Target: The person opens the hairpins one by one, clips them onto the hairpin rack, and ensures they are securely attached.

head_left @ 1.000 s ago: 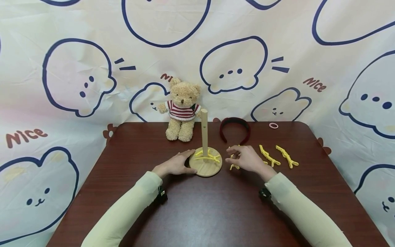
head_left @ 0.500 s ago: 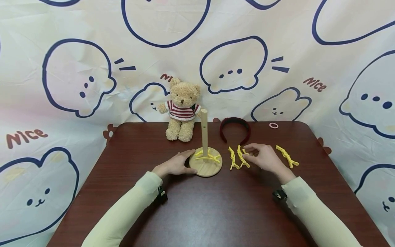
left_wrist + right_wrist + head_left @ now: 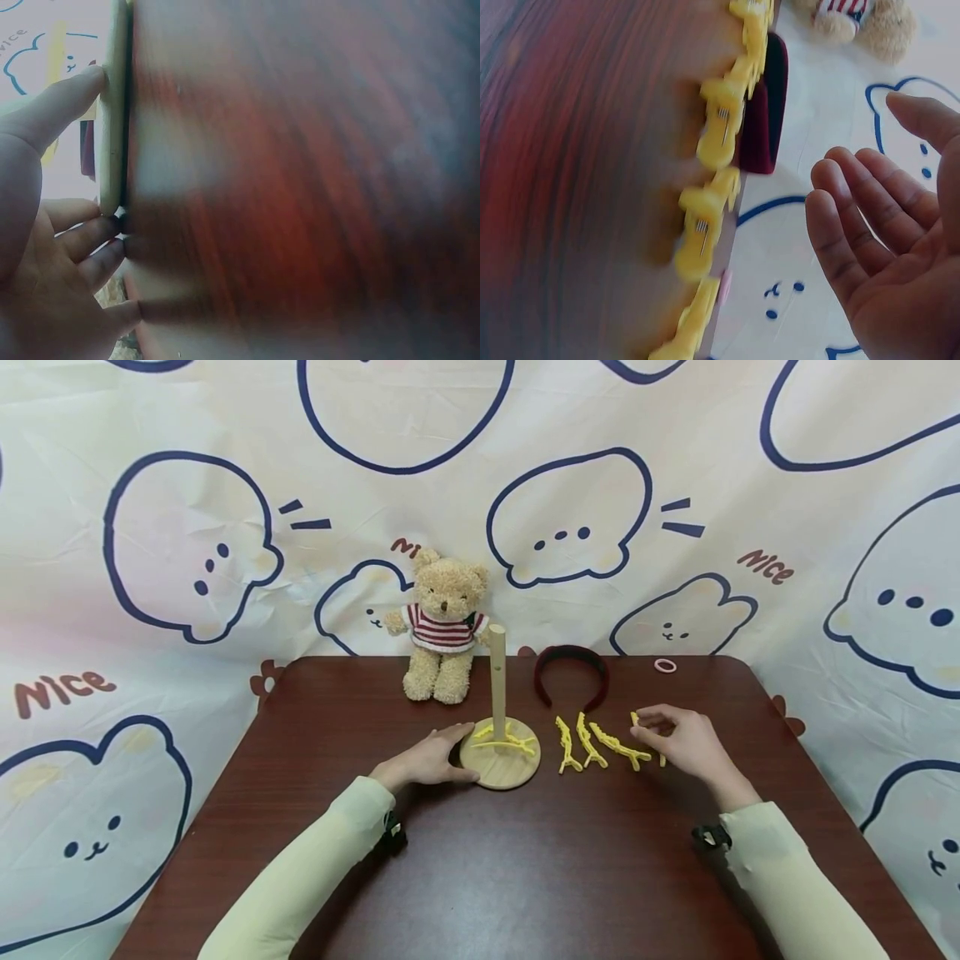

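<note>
My left hand (image 3: 429, 755) lies at the left edge of a wooden stand's round base (image 3: 501, 774); its thumb and fingers spread along the rim, relaxed and touching it. The upright post (image 3: 498, 681) rises from the base. Yellow branch-like pieces (image 3: 517, 744) lie on the base by the post. My right hand (image 3: 686, 743) hovers above a row of yellow alligator hair clips (image 3: 591, 742) on the table, holding nothing. In the right wrist view its fingers (image 3: 870, 199) are loosely bent and apart from the nearest clip (image 3: 701, 225). The hand partly hides the clips at the row's right end.
A teddy bear (image 3: 444, 627) in a striped top sits behind the stand. A dark red headband (image 3: 572, 653) lies behind the clips. Farther right, a small pink ring (image 3: 664, 666) is near the back edge of the brown table (image 3: 480, 868). A printed cloth (image 3: 420, 435) hangs behind.
My right hand has moved rightward along the row, uncovering the clips on the left and covering those at the right end. The left hand and the stand stay in place.
</note>
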`<state>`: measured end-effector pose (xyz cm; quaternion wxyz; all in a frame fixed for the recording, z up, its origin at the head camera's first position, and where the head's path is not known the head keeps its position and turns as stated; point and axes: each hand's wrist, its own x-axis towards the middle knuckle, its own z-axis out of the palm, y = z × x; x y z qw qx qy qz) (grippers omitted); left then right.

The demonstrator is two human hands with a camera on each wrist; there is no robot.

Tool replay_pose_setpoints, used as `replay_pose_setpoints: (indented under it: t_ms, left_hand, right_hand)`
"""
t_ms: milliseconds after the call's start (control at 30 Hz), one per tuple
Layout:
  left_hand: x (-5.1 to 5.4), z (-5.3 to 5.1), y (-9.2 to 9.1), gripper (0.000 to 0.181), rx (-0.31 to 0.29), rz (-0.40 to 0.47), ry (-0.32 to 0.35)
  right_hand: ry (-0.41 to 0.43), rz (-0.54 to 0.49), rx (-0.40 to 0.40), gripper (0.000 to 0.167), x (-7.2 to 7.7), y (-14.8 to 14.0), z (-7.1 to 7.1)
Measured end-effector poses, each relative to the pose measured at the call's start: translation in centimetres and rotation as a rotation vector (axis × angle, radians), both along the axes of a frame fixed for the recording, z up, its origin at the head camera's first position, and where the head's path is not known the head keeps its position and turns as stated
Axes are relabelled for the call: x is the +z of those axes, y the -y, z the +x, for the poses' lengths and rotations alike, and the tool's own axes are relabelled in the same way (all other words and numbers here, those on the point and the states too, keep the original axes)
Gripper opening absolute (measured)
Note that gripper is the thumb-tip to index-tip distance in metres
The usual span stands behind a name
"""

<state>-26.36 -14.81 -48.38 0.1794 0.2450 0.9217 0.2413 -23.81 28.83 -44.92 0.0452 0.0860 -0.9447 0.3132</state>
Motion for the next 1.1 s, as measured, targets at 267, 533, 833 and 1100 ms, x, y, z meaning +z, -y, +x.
replay_pose_setpoints:
  t_ms: [267, 533, 833, 1100]
  left_hand:
    - [0.0, 0.0, -0.1, 0.098, -0.006, 0.007, 0.009]
    - [-0.2, 0.2, -0.1, 0.099, -0.003, 0.002, 0.019]
    - [-0.1, 0.1, 0.1, 0.099, -0.006, 0.006, 0.020]
    - [0.1, 0.0, 0.0, 0.099, -0.010, 0.015, 0.023]
  right_hand:
    - [-0.012, 0.033, -0.074, 0.046, -0.5, -2.9, 0.7]
    - [-0.014, 0.046, -0.143, 0.052, -0.7, -5.1, 1.5]
    - [-0.007, 0.102, -0.185, 0.054, -1.0, -7.1, 2.1]
    - [0.050, 0.147, -0.225, 0.060, -1.5, -8.5, 2.4]
